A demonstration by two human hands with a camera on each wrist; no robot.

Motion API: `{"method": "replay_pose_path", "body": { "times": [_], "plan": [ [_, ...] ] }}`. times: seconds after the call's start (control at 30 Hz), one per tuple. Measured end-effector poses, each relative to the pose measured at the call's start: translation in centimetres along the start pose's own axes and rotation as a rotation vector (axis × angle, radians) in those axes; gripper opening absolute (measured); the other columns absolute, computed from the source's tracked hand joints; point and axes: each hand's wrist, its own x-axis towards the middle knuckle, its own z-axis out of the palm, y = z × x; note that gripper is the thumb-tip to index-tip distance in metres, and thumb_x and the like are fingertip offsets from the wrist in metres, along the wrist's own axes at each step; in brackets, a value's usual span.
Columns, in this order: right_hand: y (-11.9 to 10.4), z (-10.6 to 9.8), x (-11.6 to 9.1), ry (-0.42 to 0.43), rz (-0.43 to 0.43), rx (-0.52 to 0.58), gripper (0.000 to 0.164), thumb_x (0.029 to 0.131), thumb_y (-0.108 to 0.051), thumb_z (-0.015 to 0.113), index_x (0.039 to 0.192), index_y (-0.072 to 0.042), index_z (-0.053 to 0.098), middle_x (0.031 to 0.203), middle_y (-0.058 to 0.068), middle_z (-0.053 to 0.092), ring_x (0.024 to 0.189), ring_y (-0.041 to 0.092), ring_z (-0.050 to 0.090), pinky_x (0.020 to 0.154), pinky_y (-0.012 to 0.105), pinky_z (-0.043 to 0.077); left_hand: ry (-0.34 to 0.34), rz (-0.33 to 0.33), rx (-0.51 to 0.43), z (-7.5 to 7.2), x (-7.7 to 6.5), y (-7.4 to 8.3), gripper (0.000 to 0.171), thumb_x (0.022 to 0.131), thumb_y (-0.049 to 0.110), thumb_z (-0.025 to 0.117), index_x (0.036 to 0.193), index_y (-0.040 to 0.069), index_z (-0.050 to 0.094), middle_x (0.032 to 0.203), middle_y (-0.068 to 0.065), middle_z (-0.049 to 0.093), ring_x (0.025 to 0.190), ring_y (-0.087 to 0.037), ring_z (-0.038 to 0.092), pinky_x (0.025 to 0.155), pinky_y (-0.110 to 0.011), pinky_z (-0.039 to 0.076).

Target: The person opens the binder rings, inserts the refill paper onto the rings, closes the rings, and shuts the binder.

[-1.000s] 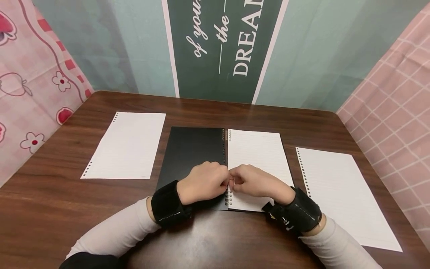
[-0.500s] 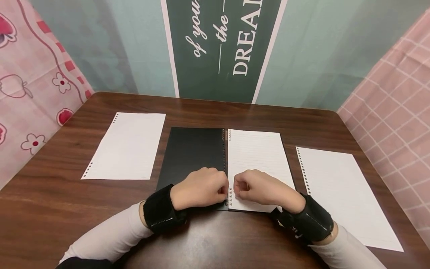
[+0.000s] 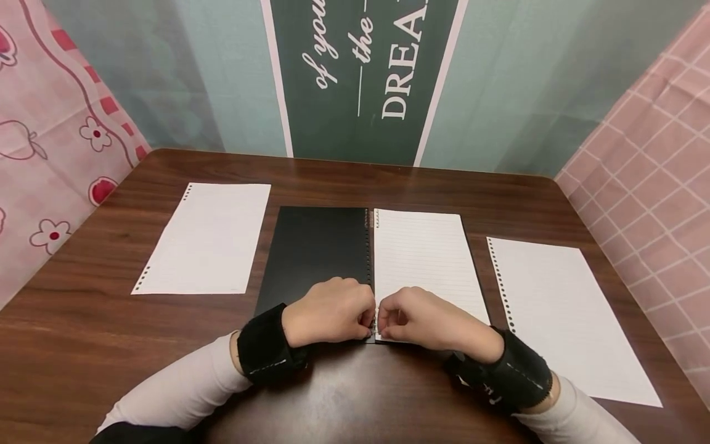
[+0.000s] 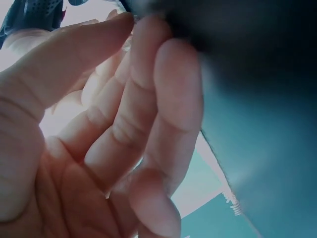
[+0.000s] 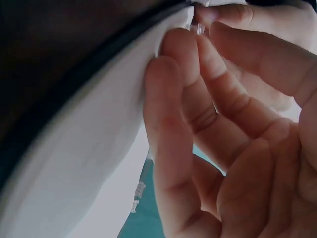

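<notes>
A loose-leaf binder lies spread flat in the head view, its black cover (image 3: 318, 246) on the left and a stack of lined white paper (image 3: 421, 253) on the right. Both hands meet over the near end of its spine. From the left, my left hand (image 3: 333, 311) pinches the binder rings with thumb and fingertips. My right hand (image 3: 424, 317) comes from the right, thumb and fingers around the same part. A clear binder ring (image 5: 199, 29) shows between fingertips in the right wrist view. The hands hide most of the near rings in the head view.
One loose punched sheet (image 3: 205, 240) lies left of the binder. Another lined punched sheet (image 3: 571, 314) lies to the right, by the right forearm. The brown wooden table (image 3: 344, 401) ends at a hanging teal cloth (image 3: 499, 80).
Both hands have moved along the spine toward the near edge. They came slightly apart half a second ago, and the right hand has since returned to the rings.
</notes>
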Motion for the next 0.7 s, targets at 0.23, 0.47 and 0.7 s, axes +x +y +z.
{"method": "replay_pose_path", "body": {
  "times": [0.23, 0.47, 0.7],
  "plan": [
    [-0.18, 0.62, 0.01, 0.046, 0.019, -0.027, 0.019, 0.084, -0.005, 0.073, 0.073, -0.018, 0.065, 0.062, -0.013, 0.052, 0.059, -0.003, 0.045, 0.058, 0.018, 0.041, -0.029, 0.002, -0.038, 0.02, 0.32, -0.52, 0.028, 0.076, 0.011, 0.075, 0.056, 0.024, 0.061, 0.053, 0.015, 0.048, 0.051, -0.003, 0.045, 0.043, -0.02, 0.036],
    [-0.39, 0.73, 0.0, 0.056, 0.009, -0.056, 0.021, 0.084, -0.002, 0.071, 0.072, -0.019, 0.064, 0.061, -0.014, 0.05, 0.059, -0.003, 0.044, 0.058, 0.018, 0.04, -0.066, -0.024, -0.064, -0.11, 0.63, -1.0, 0.023, 0.078, 0.019, 0.078, 0.06, 0.026, 0.066, 0.06, 0.014, 0.059, 0.061, -0.007, 0.055, 0.052, -0.024, 0.043],
    [-0.49, 0.61, 0.02, 0.054, 0.007, -0.074, 0.023, 0.083, -0.001, 0.071, 0.07, -0.018, 0.064, 0.06, -0.014, 0.049, 0.058, -0.003, 0.043, 0.057, 0.018, 0.038, -0.064, -0.042, -0.059, -0.14, 0.62, -0.89, 0.023, 0.077, 0.02, 0.079, 0.06, 0.026, 0.065, 0.06, 0.013, 0.058, 0.059, -0.007, 0.053, 0.05, -0.024, 0.042]
  ]
}}
